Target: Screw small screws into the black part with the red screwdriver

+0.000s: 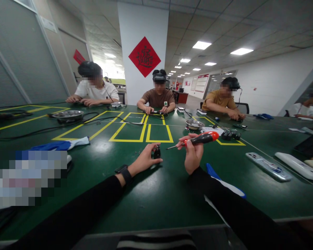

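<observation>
My left hand (145, 159) is closed around a small black part (157, 152), gripping it between thumb and fingers just above the green table (156, 205). What kind of part it is I cannot make out. In my right hand (193, 154) is a screwdriver (202, 139) with a black and red-orange handle. Its thin metal shaft points left, and the tip is a short way to the right of the black part, apart from it. A few tiny pieces (137, 152), perhaps screws, lie just left of my left hand.
Blue and white gloves (65, 144) lie at the left, another glove (224, 182) beside my right forearm. A phone (268, 166), a white device (298, 166), several black parts (231, 134) and a metal dish (194, 124) are on the right. Another dish (67, 115) and cables lie left. Co-workers sit opposite.
</observation>
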`<action>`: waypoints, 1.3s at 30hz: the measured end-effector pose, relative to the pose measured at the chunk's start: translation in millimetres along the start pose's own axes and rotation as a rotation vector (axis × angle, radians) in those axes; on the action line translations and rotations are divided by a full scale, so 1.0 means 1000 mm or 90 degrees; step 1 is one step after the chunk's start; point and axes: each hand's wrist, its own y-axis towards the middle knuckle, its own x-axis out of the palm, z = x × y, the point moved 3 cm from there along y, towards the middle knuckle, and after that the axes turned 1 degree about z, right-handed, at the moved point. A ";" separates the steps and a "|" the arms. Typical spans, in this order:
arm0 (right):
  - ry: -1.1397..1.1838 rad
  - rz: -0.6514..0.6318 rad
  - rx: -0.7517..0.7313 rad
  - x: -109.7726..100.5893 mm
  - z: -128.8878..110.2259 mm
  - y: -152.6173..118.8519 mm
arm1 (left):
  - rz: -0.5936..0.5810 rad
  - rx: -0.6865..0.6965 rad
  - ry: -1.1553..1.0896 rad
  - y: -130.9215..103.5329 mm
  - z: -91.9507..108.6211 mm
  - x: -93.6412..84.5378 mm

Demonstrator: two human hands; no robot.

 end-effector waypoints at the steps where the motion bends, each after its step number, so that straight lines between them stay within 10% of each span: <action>1: 0.000 0.007 0.008 -0.001 0.003 0.001 | -0.006 -0.007 -0.011 0.000 -0.001 0.000; 28: -0.012 0.001 0.127 -0.010 0.030 0.005 | -0.048 -0.032 -0.091 0.001 -0.010 0.010; 39: -0.112 -0.112 0.455 -0.024 0.074 0.001 | -0.020 -0.052 0.105 0.000 -0.006 0.006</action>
